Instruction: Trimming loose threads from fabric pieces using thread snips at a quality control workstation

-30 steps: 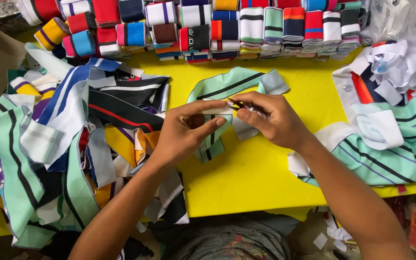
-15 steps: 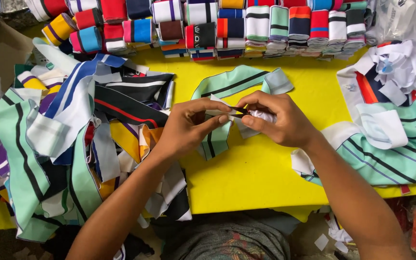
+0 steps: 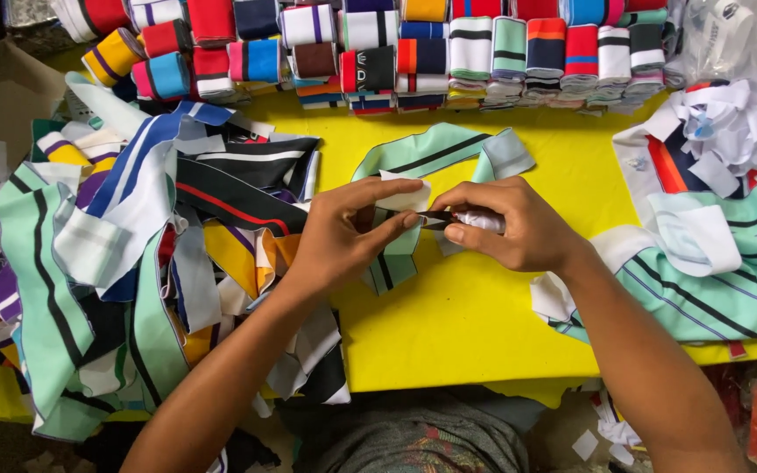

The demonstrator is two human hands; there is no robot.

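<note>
The left hand pinches a white label against the mint striped collar; the right hand just beside grips a small cutter touching it. Fabric heaps flank both on the yellow table.

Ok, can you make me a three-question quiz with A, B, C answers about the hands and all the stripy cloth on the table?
1. Where does the mint green collar strip lie?
A. on the yellow table
B. on the floor
C. in a box

2. What colour is its stripe?
A. pink
B. black
C. orange

3. What is the left hand doing?
A. lying flat
B. waving
C. pinching a white piece

Answers: 1 A, the strip curves across the yellow top. 2 B, a dark line runs along the mint. 3 C, thumb and fingers close on the white piece, beside the right hand.
</note>
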